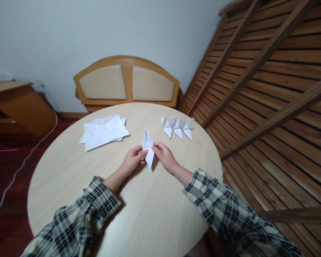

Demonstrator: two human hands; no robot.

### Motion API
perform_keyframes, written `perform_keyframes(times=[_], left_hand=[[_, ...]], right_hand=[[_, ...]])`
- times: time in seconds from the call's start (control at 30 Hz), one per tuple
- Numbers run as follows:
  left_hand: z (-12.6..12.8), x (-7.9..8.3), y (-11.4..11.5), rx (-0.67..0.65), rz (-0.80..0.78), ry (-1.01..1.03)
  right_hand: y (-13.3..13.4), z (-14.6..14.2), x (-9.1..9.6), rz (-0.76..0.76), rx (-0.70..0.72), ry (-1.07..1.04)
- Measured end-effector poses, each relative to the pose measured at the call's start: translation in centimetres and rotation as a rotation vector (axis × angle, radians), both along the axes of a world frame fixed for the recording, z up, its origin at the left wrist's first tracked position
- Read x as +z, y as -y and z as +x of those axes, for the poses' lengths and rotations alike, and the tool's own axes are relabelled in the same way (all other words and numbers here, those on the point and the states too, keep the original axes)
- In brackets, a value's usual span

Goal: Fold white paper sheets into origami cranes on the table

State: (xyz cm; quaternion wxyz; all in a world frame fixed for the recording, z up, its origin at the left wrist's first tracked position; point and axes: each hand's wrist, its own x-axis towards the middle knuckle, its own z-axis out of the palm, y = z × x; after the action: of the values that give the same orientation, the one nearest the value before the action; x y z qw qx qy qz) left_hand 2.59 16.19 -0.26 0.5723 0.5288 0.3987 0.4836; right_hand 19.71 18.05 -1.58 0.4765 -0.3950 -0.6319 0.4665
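Observation:
Between my two hands is a folded white paper (149, 157), diamond-shaped, with two narrow points at its far end and one broad point toward me. My left hand (133, 157) pinches its left edge, thumb on top. On the opposite edge, my right hand (163, 154) grips the paper between thumb and fingers. Farther right stand several finished paper cranes (178, 127) in a close row, their wings overlapping. To the left lies a loose pile of white paper sheets (104, 132) with visible creases.
All the paper is on a round pale wooden table (77, 189). Beyond it stands a headboard (128, 82) with cream panels against the wall. Wooden slats (270, 89) lean close along the right side. A white cable (24, 162) runs over the dark floor at left, near a desk (21, 103).

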Motion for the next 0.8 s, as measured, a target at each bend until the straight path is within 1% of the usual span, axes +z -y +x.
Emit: perform_keyframes(times=[0.23, 0.67, 0.8], left_hand=[[0.04, 0.12, 0.12, -0.008, 0.019, -0.005], [0.26, 0.28, 0.14, -0.010, 0.028, -0.033], [0.23, 0.37, 0.20, 0.017, 0.018, -0.055]], right_hand=[[-0.10, 0.11, -0.01, -0.025, -0.024, 0.032], [0.09, 0.07, 0.31, 0.057, -0.057, 0.083], [0.07, 0.02, 0.31, 0.067, -0.064, 0.074]])
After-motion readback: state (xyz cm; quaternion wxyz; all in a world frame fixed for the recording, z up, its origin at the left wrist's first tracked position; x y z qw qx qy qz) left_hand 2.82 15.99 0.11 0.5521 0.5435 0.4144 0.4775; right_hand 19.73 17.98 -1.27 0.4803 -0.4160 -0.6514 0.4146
